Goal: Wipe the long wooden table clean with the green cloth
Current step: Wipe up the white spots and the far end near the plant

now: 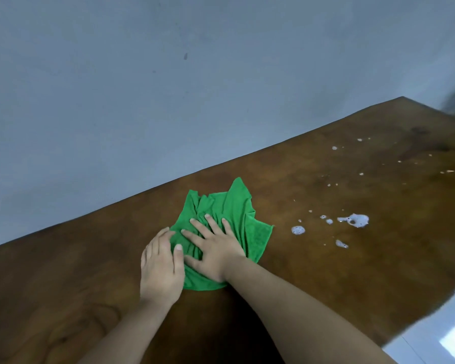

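Both my palms are down on the cloth (pixel 229 224), bunched near the far edge of the table (pixel 63 285). My right hand (pixel 214 249) lies flat with fingers spread, gripping nothing. My left hand (pixel 160 266) presses its left edge, fingers together. Foam (pixel 355 220) sits to the right, apart from the cloth.

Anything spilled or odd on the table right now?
Yes. White foamy blobs and smaller specks lie on the wooden table, right of the green cloth, apart from it and unwiped. Both hands, left hand and right hand, press flat on the bunched cloth.
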